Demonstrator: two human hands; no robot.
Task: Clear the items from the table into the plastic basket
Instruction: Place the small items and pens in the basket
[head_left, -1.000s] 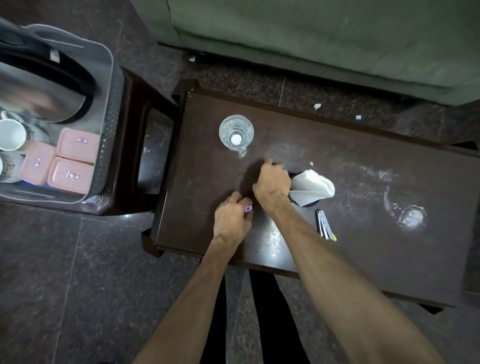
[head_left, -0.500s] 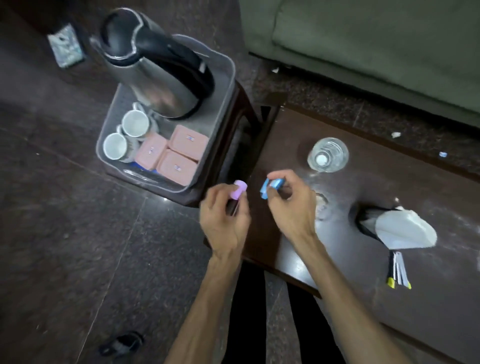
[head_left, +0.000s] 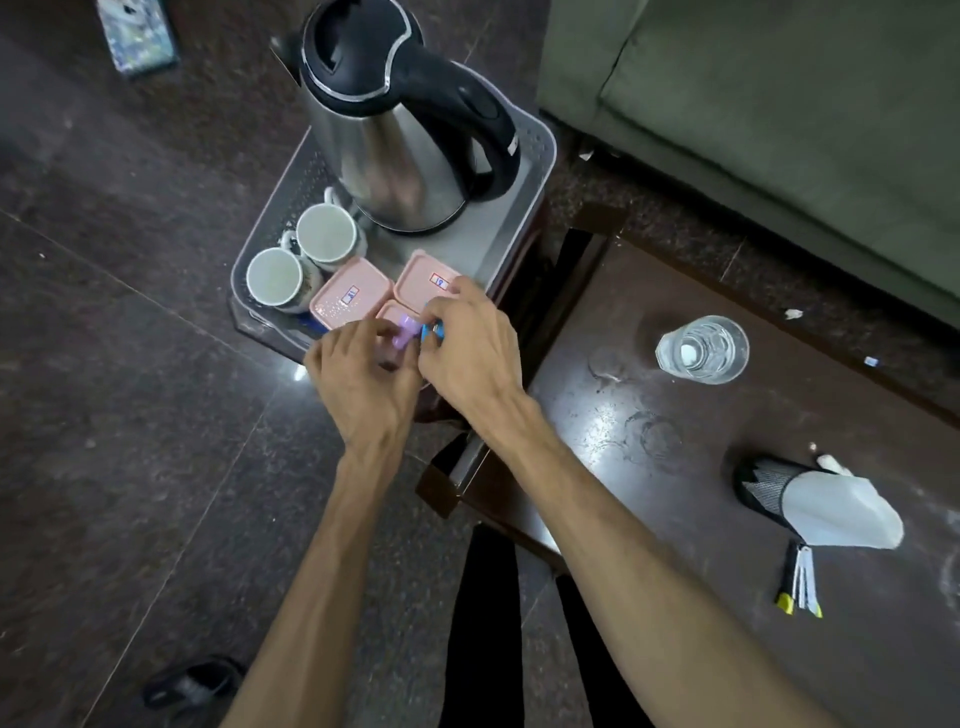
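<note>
Plastic basket (head_left: 524, 197), grey with perforated walls, is seen on a dark stand beside the dark wooden surface (head_left: 779, 405), its near rim hidden behind two hands. Inside it are a steel kettle (head_left: 395, 150) with a black lid and handle, two white mugs (head_left: 298, 257) and pink lidded boxes (head_left: 350, 296), one of them largely covered by the hands. Over the basket's near edge, the left hand (head_left: 363, 384) is held with its fingers (head_left: 358, 332) closed on a small pink-capped item (head_left: 406, 332); only the cap is visible. The right hand (head_left: 467, 348) is pressed just beside it, its fingers (head_left: 441, 306) pinched on a small blue object (head_left: 434, 332), mostly concealed and too small to identify. Whether either item touches the box beneath cannot be told.

On the surface, well apart from the hands, an upright drinking glass (head_left: 701, 351) is seen, a white spot showing at its bottom. Nearer the right edge a black mesh holder (head_left: 763, 488) lies on its side with a white cloth or paper (head_left: 841, 514) spilling from its mouth; just beside it rests a small folded tool (head_left: 800, 582) with yellow tips, hard to make out. Rings and smears mark the surface. A green sofa (head_left: 779, 130) is cut off at the top right, and a dark sandal (head_left: 192, 686) lies on the floor.
</note>
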